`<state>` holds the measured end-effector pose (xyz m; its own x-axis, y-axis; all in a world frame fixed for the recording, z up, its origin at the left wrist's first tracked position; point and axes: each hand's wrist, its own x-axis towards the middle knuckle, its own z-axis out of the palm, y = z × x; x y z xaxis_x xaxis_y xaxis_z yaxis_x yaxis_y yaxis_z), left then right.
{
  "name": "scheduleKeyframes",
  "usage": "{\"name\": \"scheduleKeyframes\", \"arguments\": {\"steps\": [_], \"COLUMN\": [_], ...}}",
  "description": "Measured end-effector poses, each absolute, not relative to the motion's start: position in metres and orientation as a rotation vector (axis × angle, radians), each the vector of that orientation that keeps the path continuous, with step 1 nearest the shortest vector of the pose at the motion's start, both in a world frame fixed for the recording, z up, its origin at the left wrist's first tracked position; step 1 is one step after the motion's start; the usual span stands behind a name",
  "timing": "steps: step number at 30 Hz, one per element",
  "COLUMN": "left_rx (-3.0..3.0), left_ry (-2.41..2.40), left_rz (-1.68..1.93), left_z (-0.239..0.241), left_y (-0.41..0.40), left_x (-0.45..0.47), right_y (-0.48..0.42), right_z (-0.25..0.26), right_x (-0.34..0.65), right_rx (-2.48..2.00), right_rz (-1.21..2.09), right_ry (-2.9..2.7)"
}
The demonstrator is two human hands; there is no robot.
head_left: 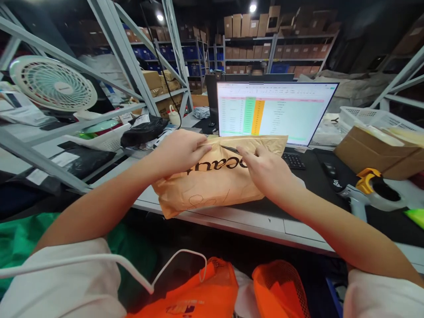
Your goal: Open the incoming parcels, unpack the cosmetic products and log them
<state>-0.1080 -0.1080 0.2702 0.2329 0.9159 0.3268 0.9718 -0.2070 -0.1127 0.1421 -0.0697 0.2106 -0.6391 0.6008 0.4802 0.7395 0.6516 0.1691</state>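
A tan padded mailer (pixel 212 183) with dark lettering lies on the desk edge in front of the monitor. My left hand (pixel 180 150) rests on its upper left part, fingers curled over the top flap. On the upper right part, my right hand (pixel 265 170) presses down with its fingertips pinched at the dark strip of the flap. Both hands grip the mailer near its opening.
A monitor (pixel 274 112) showing a spreadsheet and a keyboard (pixel 293 160) stand behind the mailer. A handheld scanner (pixel 367 187) and a cardboard box (pixel 374 150) sit to the right. A white fan (pixel 53 84), a black bag (pixel 142 130) and metal shelving are on the left. Orange mesh fabric (pixel 232 287) lies below.
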Motion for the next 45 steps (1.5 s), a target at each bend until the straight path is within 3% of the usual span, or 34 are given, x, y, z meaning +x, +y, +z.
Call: {"name": "scheduleKeyframes", "arguments": {"steps": [6,10,16,18,23,25,35,41,45], "left_rx": [-2.137,-2.228,-2.364,-2.421,-2.636,-2.657,-2.44,-2.086,-2.1], "left_ry": [-1.908,-2.099,-2.072,-2.03,-1.961,-1.999,-1.752,-1.66,-1.657], "left_rz": [-0.247,-0.005,0.151,0.159,0.128,0.181,0.147,0.171,0.161], "left_z": [0.267,0.282,0.291,0.289,0.293,0.297,0.286,0.276,0.27], "left_y": [-0.123,-0.11,-0.037,-0.017,-0.011,-0.022,-0.053,-0.031,-0.045], "left_x": [-0.158,-0.194,-0.159,-0.138,-0.1,-0.09,-0.093,-0.139,-0.141], "right_y": [0.014,0.054,0.041,0.027,-0.025,-0.04,-0.032,-0.06,-0.08], "right_z": [0.18,0.123,0.062,0.071,0.128,0.146,0.156,0.142,0.142], "right_x": [0.309,0.404,0.339,0.297,0.189,0.153,0.097,0.139,0.183], "right_rx": [-1.532,-1.849,-2.026,-1.875,-0.869,-0.668,-0.629,-0.263,-0.242], "right_rz": [-0.689,-0.406,-0.027,-0.057,-0.125,-0.126,-0.139,-0.404,-0.34], "right_ry": [-2.171,-1.968,-2.161,-2.167,-2.106,-2.142,-2.225,-2.262,-2.346]}}
